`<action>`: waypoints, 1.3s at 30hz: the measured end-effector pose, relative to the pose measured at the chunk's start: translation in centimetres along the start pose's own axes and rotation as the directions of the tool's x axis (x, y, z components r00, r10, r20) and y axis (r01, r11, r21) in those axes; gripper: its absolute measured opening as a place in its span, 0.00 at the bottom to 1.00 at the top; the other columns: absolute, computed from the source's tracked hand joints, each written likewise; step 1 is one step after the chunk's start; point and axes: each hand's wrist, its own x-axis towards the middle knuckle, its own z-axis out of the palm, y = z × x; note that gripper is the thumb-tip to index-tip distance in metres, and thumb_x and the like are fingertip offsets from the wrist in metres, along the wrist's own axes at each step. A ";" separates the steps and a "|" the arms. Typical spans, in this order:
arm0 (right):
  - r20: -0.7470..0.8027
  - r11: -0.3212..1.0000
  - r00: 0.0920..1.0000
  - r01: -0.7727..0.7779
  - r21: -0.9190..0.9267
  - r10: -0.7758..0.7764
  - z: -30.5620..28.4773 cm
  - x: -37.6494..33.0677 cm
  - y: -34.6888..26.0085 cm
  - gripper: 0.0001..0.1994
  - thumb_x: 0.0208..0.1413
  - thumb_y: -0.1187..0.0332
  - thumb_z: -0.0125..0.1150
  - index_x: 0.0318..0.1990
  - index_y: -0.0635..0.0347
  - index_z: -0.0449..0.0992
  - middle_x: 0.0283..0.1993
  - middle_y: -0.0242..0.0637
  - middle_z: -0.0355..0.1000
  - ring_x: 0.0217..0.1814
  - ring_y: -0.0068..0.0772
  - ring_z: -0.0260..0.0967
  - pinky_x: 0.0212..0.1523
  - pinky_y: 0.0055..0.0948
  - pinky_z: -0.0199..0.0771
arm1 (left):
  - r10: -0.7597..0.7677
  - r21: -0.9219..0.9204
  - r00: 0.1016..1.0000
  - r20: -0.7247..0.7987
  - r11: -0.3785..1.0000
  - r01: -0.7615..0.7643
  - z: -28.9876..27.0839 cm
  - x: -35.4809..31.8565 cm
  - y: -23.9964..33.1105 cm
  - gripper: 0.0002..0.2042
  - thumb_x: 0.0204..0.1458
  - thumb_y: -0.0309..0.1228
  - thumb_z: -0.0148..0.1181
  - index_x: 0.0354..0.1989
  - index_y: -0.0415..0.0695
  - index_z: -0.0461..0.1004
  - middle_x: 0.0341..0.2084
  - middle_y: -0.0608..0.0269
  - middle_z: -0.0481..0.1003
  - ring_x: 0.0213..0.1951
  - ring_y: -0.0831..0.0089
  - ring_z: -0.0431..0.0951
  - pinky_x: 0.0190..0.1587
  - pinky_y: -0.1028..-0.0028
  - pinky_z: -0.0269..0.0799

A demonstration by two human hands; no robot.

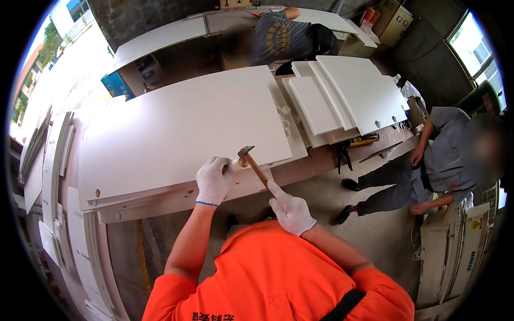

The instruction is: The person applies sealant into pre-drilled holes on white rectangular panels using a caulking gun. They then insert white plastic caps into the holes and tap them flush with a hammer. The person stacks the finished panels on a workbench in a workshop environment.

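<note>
My right hand (292, 209), in a white knitted glove, is closed round the wooden handle of a hammer (259, 172). The hammer's dark metal head is raised near the front edge of a large white panel (182, 134). Beside that head, a round brownish hole or fitting (243, 162) shows at the panel's edge. My left hand (214, 181), also gloved, rests at the same edge with its fingers curled together. What those fingers hold, if anything, is too small to name. Another round brown hole (97, 192) sits at the panel's near left corner.
More white panels (342, 91) are stacked to the right, beside small white cups (285, 120). A person in grey (450, 144) stands at the right; another person (284, 40) bends over a far bench (160, 45). Long white boards (51, 171) lean at the left.
</note>
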 end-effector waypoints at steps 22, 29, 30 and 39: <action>0.049 0.968 0.987 0.160 -0.193 -0.153 -0.4 1.3 0.6 0.33 0.68 0.68 0.60 0.80 0.44 0.64 0.33 0.41 0.81 0.28 0.49 0.80 0.31 0.46 0.82 | -0.282 -0.373 0.955 -0.087 0.898 0.231 -0.4 -1.2 -0.7 0.05 0.58 0.20 0.68 0.41 0.39 0.84 0.35 0.55 0.83 0.35 0.69 0.84 0.42 0.70 0.80; 0.109 0.970 0.981 0.179 -0.167 -0.163 -0.4 1.8 1.8 0.33 0.69 0.64 0.60 0.81 0.46 0.63 0.33 0.47 0.81 0.28 0.52 0.80 0.31 0.48 0.81 | -0.524 -0.576 0.836 -0.161 0.738 0.352 -3.5 -3.7 -0.5 0.04 0.62 0.21 0.67 0.44 0.36 0.83 0.33 0.69 0.81 0.35 0.84 0.78 0.41 0.79 0.76; 0.166 0.959 0.980 0.151 -0.238 -0.113 0.0 1.4 2.8 0.33 0.69 0.64 0.60 0.81 0.47 0.63 0.32 0.48 0.81 0.28 0.53 0.80 0.31 0.48 0.81 | -0.536 -0.588 0.821 -0.199 0.735 0.338 -3.7 -4.7 -1.2 0.05 0.62 0.21 0.67 0.44 0.36 0.83 0.33 0.70 0.81 0.35 0.85 0.78 0.41 0.79 0.76; 0.410 0.967 0.902 0.210 -0.145 -0.134 7.9 7.9 -5.0 0.33 0.69 0.65 0.62 0.81 0.44 0.64 0.33 0.54 0.80 0.33 0.58 0.82 0.36 0.50 0.82 | -0.602 -0.475 0.571 -0.557 0.796 0.376 -18.8 -10.1 -17.6 0.06 0.58 0.20 0.66 0.42 0.36 0.85 0.35 0.68 0.84 0.37 0.83 0.80 0.44 0.78 0.78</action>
